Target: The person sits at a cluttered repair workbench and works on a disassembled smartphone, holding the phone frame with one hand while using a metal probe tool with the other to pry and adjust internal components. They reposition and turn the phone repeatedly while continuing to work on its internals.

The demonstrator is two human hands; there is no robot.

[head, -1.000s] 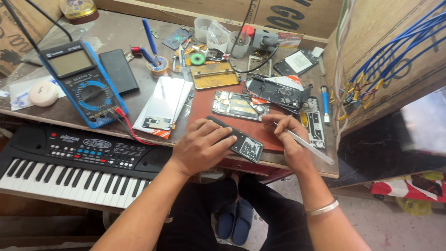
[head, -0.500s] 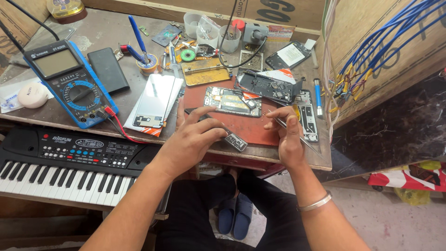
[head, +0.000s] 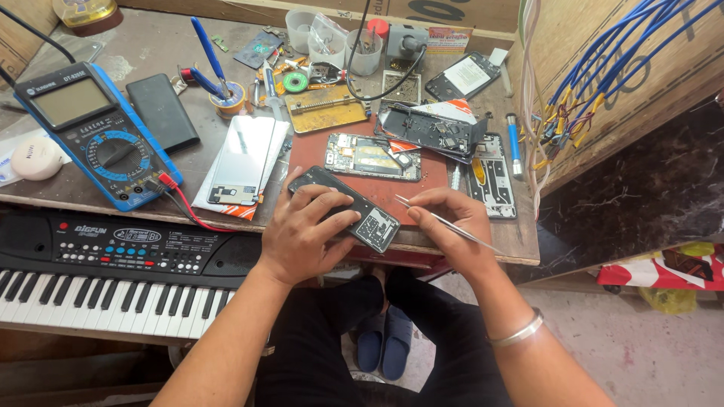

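Cluttered workbench [head: 90, 192]: left hand [head: 302, 234] pinches phone board [head: 354, 211], right hand [head: 452, 226] pinches tweezers [head: 445, 224] beside multimeter [head: 98, 132].

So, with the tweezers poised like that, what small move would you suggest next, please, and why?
Probably lower the tweezers tips leftward onto the exposed end of the circuit board. The left hand already pins the board against the red mat, and the right hand holds the tips just beside it, not yet touching.

Opened phones [head: 372, 157] crowd beyond; table edge [head: 483, 252] seemingly free.
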